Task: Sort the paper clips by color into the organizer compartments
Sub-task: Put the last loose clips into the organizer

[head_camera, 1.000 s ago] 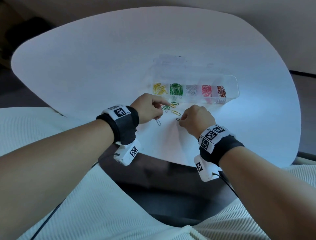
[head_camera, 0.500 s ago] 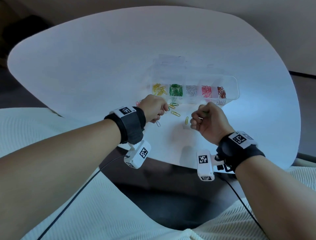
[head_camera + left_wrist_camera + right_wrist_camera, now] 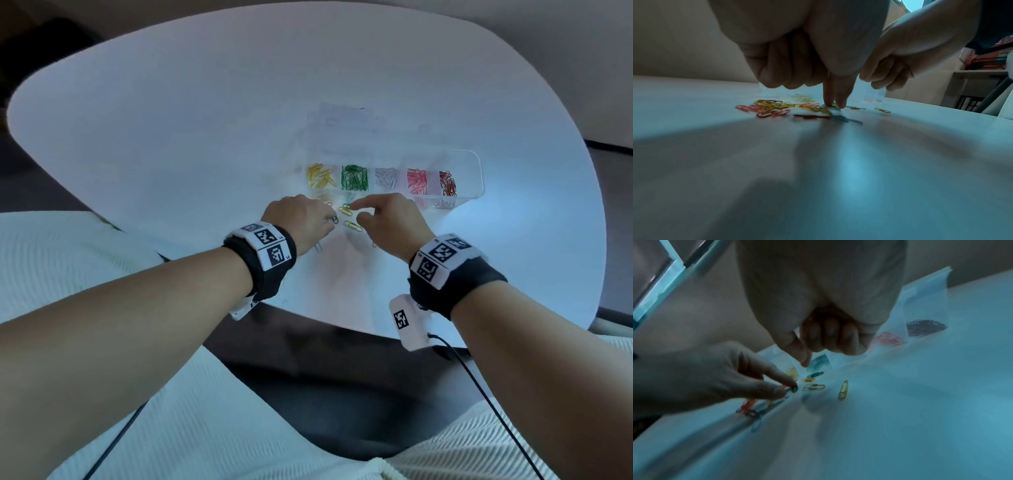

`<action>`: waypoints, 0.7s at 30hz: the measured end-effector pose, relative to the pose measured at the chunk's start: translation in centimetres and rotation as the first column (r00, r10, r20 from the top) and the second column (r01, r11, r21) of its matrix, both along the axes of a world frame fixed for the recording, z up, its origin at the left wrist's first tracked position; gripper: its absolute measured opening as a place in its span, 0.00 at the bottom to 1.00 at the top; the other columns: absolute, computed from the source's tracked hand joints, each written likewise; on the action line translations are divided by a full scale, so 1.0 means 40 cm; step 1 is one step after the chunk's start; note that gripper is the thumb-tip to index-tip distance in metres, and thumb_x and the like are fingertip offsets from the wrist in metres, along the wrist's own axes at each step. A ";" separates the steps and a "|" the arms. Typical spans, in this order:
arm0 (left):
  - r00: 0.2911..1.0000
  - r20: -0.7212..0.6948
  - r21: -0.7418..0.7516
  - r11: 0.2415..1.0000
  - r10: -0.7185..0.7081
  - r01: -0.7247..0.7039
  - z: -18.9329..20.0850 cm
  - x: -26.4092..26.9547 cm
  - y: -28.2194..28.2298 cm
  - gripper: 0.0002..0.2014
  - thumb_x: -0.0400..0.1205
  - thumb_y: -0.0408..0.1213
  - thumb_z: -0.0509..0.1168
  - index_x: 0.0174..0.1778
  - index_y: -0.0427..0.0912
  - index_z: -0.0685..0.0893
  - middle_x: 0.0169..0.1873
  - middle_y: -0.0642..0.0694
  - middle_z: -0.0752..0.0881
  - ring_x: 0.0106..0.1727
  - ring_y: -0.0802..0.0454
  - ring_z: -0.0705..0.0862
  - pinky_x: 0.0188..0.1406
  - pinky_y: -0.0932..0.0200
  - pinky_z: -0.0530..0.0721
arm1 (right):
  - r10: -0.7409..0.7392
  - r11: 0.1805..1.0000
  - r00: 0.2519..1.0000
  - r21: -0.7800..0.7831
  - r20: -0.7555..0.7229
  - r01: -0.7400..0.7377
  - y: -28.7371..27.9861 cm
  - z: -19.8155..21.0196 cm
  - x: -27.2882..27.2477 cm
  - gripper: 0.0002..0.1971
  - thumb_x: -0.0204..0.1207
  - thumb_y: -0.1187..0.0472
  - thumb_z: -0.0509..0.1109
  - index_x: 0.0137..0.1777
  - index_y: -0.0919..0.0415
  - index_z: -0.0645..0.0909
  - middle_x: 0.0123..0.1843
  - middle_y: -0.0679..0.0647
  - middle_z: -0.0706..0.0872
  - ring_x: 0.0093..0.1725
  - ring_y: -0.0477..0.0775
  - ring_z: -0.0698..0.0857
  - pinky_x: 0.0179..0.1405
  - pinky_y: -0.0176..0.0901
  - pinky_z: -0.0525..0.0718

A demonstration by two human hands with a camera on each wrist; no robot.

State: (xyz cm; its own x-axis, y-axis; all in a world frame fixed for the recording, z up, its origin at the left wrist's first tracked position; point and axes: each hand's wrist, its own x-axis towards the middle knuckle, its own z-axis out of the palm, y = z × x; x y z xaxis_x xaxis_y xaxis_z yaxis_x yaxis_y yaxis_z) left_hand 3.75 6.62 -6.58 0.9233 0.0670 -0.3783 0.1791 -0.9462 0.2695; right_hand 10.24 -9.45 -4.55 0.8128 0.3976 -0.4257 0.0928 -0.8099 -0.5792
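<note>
The clear organizer [image 3: 474, 171] holds yellow, green, white, pink and dark red clips, one colour per compartment. Loose clips lie in front of it. My left hand [image 3: 330, 221] pinches a green paper clip [image 3: 793, 389] between thumb and index finger against the table, its other fingers curled. My right hand [image 3: 358, 211] hovers over a green and yellow pair of clips [image 3: 346, 207], index finger stretched out, thumb apart, the other fingers curled into the palm. Whether the palm holds anything is hidden. A yellow clip [image 3: 352, 226] lies between the hands.
The organizer's clear lid [image 3: 346, 120] lies open behind it on the white table [image 3: 171, 120]. Pink, yellow and dark red loose clips [image 3: 766, 108] lie left of my left fingers. One yellow clip [image 3: 843, 390] lies apart to the right. The table's near edge is close to my wrists.
My right hand was raised as a fist; it has come back down and forward, index finger out over the loose clips. My left hand has stayed by the pile, now pinching a green clip.
</note>
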 end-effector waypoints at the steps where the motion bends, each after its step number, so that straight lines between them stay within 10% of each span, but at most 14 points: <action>1: 1.000 0.003 0.002 1.000 0.004 -0.004 0.002 0.001 0.001 0.11 0.84 0.50 0.57 0.51 0.55 0.84 0.50 0.48 0.87 0.49 0.42 0.84 0.41 0.56 0.75 | 0.031 0.997 0.999 -0.075 0.029 -0.029 0.002 -0.011 0.002 0.16 0.77 0.58 0.64 0.61 0.44 0.87 0.43 0.52 0.90 0.34 0.48 0.84 0.39 0.36 0.80; 4: 1.000 0.010 0.015 1.000 0.014 -0.015 0.007 0.003 0.002 0.11 0.83 0.50 0.60 0.55 0.57 0.86 0.51 0.49 0.87 0.50 0.45 0.84 0.42 0.57 0.74 | 0.062 0.977 0.995 -0.207 0.083 -0.043 -0.005 -0.037 0.007 0.18 0.78 0.56 0.63 0.65 0.40 0.84 0.51 0.55 0.91 0.42 0.54 0.87 0.44 0.41 0.85; 10: 0.999 0.037 0.026 1.000 -0.010 0.009 0.003 0.005 0.006 0.12 0.84 0.48 0.60 0.61 0.57 0.84 0.55 0.48 0.87 0.52 0.43 0.85 0.44 0.56 0.75 | -0.016 0.962 0.989 -0.268 0.148 0.056 -0.047 -0.035 0.003 0.06 0.77 0.52 0.72 0.49 0.45 0.90 0.29 0.41 0.81 0.29 0.43 0.78 0.26 0.36 0.71; 15: 1.000 0.001 0.027 0.999 -0.022 0.022 0.009 0.008 -0.001 0.10 0.83 0.49 0.60 0.53 0.55 0.85 0.50 0.49 0.87 0.47 0.45 0.84 0.40 0.57 0.73 | 0.017 0.946 0.984 -0.321 0.177 0.041 -0.053 -0.040 0.002 0.06 0.75 0.50 0.73 0.50 0.46 0.88 0.48 0.53 0.87 0.43 0.56 0.86 0.37 0.40 0.76; 21: 0.996 -0.079 0.034 0.999 -0.037 0.040 0.034 0.014 -0.003 0.09 0.80 0.46 0.66 0.54 0.54 0.87 0.51 0.49 0.87 0.49 0.46 0.84 0.40 0.57 0.73 | -0.013 0.927 0.991 -0.371 0.134 0.062 -0.038 -0.044 -0.005 0.08 0.72 0.51 0.73 0.48 0.52 0.87 0.48 0.55 0.87 0.43 0.60 0.86 0.38 0.41 0.77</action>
